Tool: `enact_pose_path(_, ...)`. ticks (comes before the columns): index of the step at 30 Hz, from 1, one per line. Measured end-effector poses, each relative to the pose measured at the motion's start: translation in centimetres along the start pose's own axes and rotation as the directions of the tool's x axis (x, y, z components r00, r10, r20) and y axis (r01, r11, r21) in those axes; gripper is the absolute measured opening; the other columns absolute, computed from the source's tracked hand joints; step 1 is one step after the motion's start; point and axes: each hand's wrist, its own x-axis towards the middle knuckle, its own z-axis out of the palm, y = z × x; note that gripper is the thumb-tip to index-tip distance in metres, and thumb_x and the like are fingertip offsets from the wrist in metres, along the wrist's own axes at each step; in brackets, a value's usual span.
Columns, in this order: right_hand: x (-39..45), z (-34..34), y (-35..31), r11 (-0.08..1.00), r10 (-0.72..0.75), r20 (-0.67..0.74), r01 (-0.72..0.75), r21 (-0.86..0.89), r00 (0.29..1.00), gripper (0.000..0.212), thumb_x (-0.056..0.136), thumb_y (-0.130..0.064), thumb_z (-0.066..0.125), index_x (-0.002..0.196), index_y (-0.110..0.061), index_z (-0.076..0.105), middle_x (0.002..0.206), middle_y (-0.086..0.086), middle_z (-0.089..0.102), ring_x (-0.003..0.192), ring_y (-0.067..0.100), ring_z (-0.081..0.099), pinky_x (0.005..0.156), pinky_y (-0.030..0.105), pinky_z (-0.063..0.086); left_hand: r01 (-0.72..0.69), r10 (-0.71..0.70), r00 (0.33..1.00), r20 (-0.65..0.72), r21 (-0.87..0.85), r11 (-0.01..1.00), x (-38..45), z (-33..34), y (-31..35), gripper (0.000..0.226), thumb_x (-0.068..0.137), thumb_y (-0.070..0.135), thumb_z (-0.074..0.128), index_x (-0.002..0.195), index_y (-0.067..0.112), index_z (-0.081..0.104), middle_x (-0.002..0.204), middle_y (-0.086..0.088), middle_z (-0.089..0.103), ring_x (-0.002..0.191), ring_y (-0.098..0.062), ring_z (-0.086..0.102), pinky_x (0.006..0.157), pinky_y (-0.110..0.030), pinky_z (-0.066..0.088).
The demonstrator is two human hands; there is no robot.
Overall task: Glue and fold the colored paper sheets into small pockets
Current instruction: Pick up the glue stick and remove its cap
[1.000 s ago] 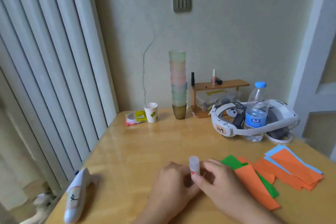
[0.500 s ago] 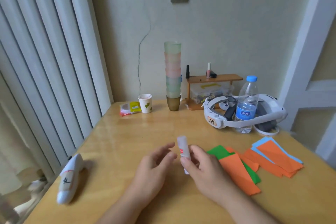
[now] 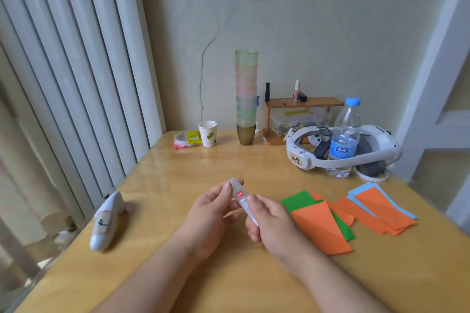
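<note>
A: Both hands up over the wooden table (image 3: 178,178) now. The right hand (image 3: 273,223) has its fingers wrapped round the lower body of the small translucent white glue stick with the red label (image 3: 241,198), and the left hand (image 3: 208,213) pinches the cap end between thumb and fingertips.

B: So the cap looks about to come off — that's my read, anyway. Where's the paper?

A: Just to the right of the glue stick, flat on the table: a loose overlapping pile of orange, green and pale blue paper sheets (image 3: 320,226). Nothing glued or folded that I can see.

B: The risks, then?

A: First, the cap. It's small and smooth; pull hard and it may pop free and roll toward the table edge left of the glue stick, where the white bottle-shaped plastic object (image 3: 106,221) lies.

B: And the stick is tilted, held in mid-air.

A: Right. If the grip on the body is too light, the whole stick could slip as the cap releases and drop onto the table.

B: Later trouble?

A: The sheets overlap — bare glue brushing the pile could catch two at once. Better to slide one clear first. And beyond the glue stick stands a clear plastic water bottle with a blue cap (image 3: 344,140); a wide reach might knock it toward the paper.
</note>
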Motion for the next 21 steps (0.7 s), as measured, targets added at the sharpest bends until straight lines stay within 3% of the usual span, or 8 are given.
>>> enact_pose_path(4,0.5,-0.1,0.5,0.996,-0.052,0.024,0.053,-0.070,0.998,0.047,0.106,-0.046,0.052,0.105,-0.001,0.064,0.058,-0.002,0.045,0.057,0.016,0.042,0.057,0.028,0.034,-0.008,0.007,1.000,-0.025,-0.041,0.999,0.2,0.0,0.1,0.027,0.088,0.042,0.069,0.103,0.021,0.079,0.093,-0.003,0.068,0.087,-0.014,0.061,0.087,-0.031,0.045)
enact_pose_path(9,0.6,0.4,0.3,0.980,-0.107,-0.017,0.102,-0.171,0.994,0.040,0.103,-0.048,0.052,0.099,-0.011,0.066,0.060,-0.006,0.045,0.060,0.016,0.042,0.061,0.038,0.033,-0.076,0.068,0.992,-0.102,-0.071,0.995,0.3,0.7,0.3,0.039,0.081,0.038,0.072,0.107,0.010,0.073,0.083,-0.006,0.070,0.080,-0.016,0.066,0.088,-0.033,0.051)
enact_pose_path(12,0.9,0.4,0.3,0.931,-0.163,-0.021,0.146,-0.335,0.986,0.031,0.101,-0.052,0.051,0.090,-0.028,0.067,0.060,-0.009,0.044,0.058,0.013,0.039,0.057,0.037,0.033,-0.071,0.057,0.987,-0.151,-0.086,0.994,0.7,0.3,0.0,0.048,0.077,0.041,0.076,0.111,0.007,0.074,0.089,-0.010,0.069,0.086,-0.020,0.064,0.090,-0.034,0.050)
enact_pose_path(14,1.1,0.1,0.4,0.865,-0.222,-0.029,0.183,-0.467,0.975,0.026,0.104,-0.049,0.053,0.094,-0.029,0.067,0.061,-0.010,0.045,0.058,0.011,0.039,0.056,0.037,0.034,-0.062,0.043,0.982,-0.185,-0.099,0.993,1.0,0.3,-0.1,0.051,0.078,0.042,0.077,0.113,0.005,0.074,0.091,-0.011,0.069,0.086,-0.020,0.064,0.090,-0.034,0.050)
enact_pose_path(18,1.2,-0.4,0.8,0.633,-0.341,-0.030,0.206,-0.746,0.940,0.022,0.101,-0.047,0.061,0.112,-0.028,0.064,0.082,-0.016,0.057,0.073,0.013,0.048,0.064,0.033,0.033,-0.067,-0.019,0.943,-0.331,-0.248,0.966,2.6,-1.6,0.7,0.026,0.094,0.039,0.072,0.102,0.015,0.070,0.084,0.004,0.067,0.074,-0.008,0.064,0.079,-0.025,0.047)
enact_pose_path(21,0.9,-0.9,1.0,0.695,-0.351,-0.046,0.227,-0.682,0.935,0.019,0.102,-0.044,0.061,0.104,-0.025,0.063,0.072,-0.015,0.054,0.066,0.010,0.045,0.059,0.030,0.033,-0.088,-0.007,0.903,-0.430,-0.200,0.976,3.7,-4.7,1.2,0.027,0.097,0.040,0.071,0.103,0.014,0.070,0.086,0.005,0.067,0.077,-0.010,0.062,0.075,-0.024,0.046)
